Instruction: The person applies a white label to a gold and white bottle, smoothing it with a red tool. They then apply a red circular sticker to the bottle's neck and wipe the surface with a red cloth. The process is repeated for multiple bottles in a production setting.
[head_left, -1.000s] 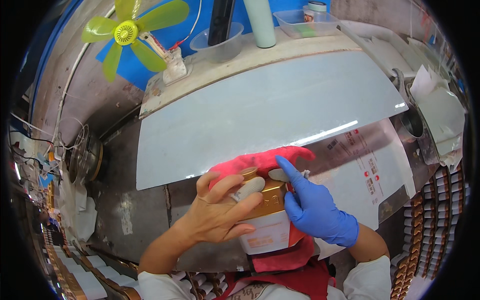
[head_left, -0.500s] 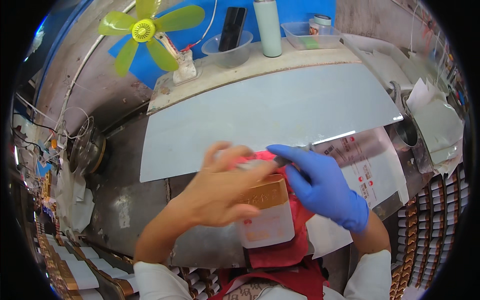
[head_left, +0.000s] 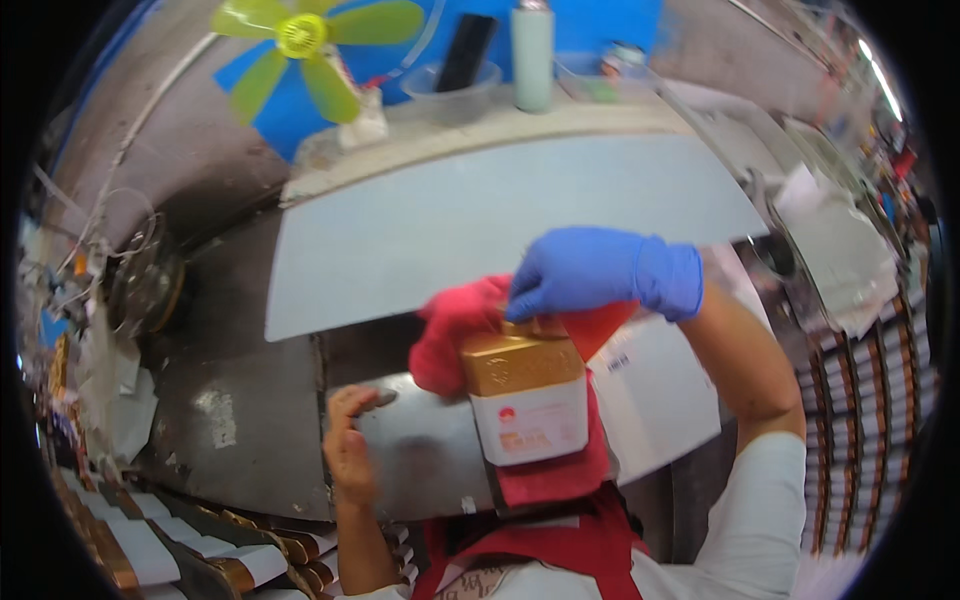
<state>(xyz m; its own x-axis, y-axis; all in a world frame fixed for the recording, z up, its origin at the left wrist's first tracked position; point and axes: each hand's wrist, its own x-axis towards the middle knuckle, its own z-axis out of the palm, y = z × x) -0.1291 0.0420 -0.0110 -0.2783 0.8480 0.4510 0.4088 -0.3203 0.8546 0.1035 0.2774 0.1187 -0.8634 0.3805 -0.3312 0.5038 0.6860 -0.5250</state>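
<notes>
My right hand (head_left: 580,275), in a blue glove, is closed round the gold neck of a bottle (head_left: 530,420). The bottle has a gold shoulder and a white lower body with a small red mark. Under and behind it lies a pinkish-red cloth (head_left: 445,335), bunched up on the left side of the bottle. Off to the left, my bare left hand (head_left: 350,450) hangs over the metal table, fingers loosely bent and apart. A small dark grey cover or piece sits at one of its fingertips; its kind is too small to tell.
A pale board (head_left: 480,225) spans the table (head_left: 230,400). Behind it stand a yellow-green fan (head_left: 302,38), a plastic bowl with a phone (head_left: 465,55) and a pale green flask (head_left: 533,60). White sheets (head_left: 660,390) lie right. Rows of gold-and-white pieces (head_left: 870,440) flank both sides.
My left hand has moved away from the bottle, down and to the left. My right hand has come over the bottle's top and gripped its neck. The whole view has shifted slightly.
</notes>
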